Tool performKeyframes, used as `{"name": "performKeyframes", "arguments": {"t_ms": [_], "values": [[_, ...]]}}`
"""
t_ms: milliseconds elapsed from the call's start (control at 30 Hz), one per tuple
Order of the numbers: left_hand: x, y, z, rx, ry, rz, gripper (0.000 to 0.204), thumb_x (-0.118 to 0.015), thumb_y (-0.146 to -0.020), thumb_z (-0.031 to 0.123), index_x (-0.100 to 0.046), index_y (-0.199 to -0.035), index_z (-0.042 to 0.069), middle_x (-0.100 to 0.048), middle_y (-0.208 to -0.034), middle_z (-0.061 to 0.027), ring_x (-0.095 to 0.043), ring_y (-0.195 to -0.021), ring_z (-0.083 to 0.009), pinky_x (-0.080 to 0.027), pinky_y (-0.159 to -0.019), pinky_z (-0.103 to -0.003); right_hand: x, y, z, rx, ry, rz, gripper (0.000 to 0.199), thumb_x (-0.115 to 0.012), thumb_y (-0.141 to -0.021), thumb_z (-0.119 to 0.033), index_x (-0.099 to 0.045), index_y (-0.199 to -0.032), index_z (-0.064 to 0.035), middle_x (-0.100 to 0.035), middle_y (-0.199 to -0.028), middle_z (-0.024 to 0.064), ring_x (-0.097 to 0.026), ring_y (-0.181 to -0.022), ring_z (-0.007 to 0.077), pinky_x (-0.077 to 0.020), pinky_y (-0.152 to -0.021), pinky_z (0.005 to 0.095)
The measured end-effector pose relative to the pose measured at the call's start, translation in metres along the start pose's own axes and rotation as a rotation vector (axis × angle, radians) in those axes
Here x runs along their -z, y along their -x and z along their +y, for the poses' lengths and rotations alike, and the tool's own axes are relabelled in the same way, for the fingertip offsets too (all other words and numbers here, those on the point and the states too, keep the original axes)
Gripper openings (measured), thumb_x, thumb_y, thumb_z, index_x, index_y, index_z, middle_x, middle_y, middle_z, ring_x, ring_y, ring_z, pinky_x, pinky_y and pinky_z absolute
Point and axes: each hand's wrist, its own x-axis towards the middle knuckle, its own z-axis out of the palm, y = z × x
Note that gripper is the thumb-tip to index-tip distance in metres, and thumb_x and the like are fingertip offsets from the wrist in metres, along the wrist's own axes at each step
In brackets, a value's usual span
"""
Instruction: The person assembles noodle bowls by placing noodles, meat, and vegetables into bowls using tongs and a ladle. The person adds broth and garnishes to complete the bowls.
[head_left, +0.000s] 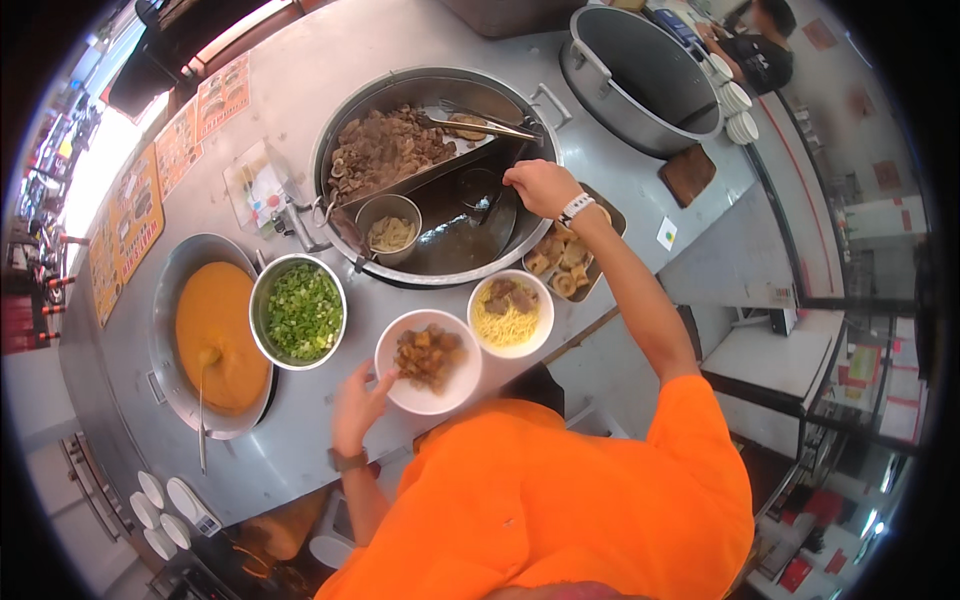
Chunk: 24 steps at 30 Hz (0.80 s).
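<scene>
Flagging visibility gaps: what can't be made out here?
Head view:
Under the white bowl, any fingertips of the left hand: hidden by the bowl.
Floor of the wide pot: under dark liquid.
Part of the tray: behind the right forearm.
Inside the tall pot: too dark.

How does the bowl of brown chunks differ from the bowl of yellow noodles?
The bowl of brown chunks looks wider than the bowl of yellow noodles. The first shows much bare white inside around its chunks; in the second, noodles and brown pieces cover most of it. The left hand is at the first one's rim; no hand is at the second. Both are round and white.
</scene>
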Motion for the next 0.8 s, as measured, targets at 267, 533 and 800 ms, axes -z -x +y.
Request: {"name": "performKeyframes", "arguments": {"t_ms": [267,533,800], "values": [[-0.027,-0.070,0.164,-0.464,-0.011,-0.098,0.040,-0.060,-0.093,0.028,-0.064,-0.116,-0.004,-0.070,-0.101,-0.0218,-0.069,-0.093,-0.0324,-0.052,-0.084,-0.037,-0.012,-0.073,0.080,0.007,0.440,-0.044,0.033,-0.072,-0.078,-0.019,-0.062,-0.109,-0.0122,-0.056,-0.113,0.0143,-0.063,-0.102,0.0334,-0.0548,-0.079,0.0444],[-0.186,-0.315,0.208,-0.624,-0.250,0.076,0.052,-0.065,-0.087,0.021,-0.053,-0.129,-0.008,-0.063,-0.118,-0.0285,-0.061,-0.112,-0.0421,-0.048,-0.098,-0.044,0.026,-0.131,0.114,0.070,0.179,-0.026,0.020,-0.062,-0.082,-0.012,-0.063,-0.102,-0.0122,-0.062,-0.097,0.0154,-0.064,-0.089,0.0349,-0.0539,-0.077,0.0474],[-0.215,-0.322,0.220,-0.520,-0.412,0.078,0.020,-0.067,-0.086,0.020,-0.069,-0.102,0.007,-0.069,-0.093,-0.0220,-0.068,-0.090,-0.0390,-0.055,-0.078,-0.050,0.015,-0.134,0.162,0.149,0.155,0.083,0.021,-0.062,-0.082,-0.012,-0.067,-0.103,-0.0149,-0.064,-0.091,0.0117,-0.063,-0.090,0.0330,-0.0515,-0.076,0.0442]]}}
